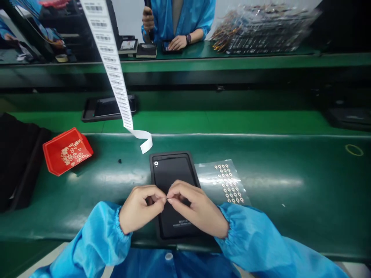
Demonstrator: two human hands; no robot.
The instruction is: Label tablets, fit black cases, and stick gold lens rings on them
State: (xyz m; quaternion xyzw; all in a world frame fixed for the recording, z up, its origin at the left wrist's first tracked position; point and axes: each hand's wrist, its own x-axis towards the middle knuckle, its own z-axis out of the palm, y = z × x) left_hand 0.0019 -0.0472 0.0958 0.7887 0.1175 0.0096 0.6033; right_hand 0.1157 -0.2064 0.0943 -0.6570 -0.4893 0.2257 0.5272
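**benchlurker:** Blue sleeves are closest to the camera, ok, but what are the hands up to?

**padpoker:** Fingertips nearly meeting, lol. Left hand has thumb and index pinched shut, and so does the right hand. Could be something tiny between them, can't tell. The dark tablet lies back up right under both hands, in a black tray.

**benchlurker:** Other stuff?

**padpoker:** Clear sheet with rows of little rings, just beyond the right hand and off to its right. Red bin with more small pale bits, out past the left hand to its left. Label strip hangs down beyond the left hand.

**benchlurker:** So how far along?

**padpoker:** Partway, imo. A white ring sits at the tablet's far left corner, beyond the left hand, so that spot looks done. Whatever the fingers are fiddling with looks unfinished, and loads of rings are unused.
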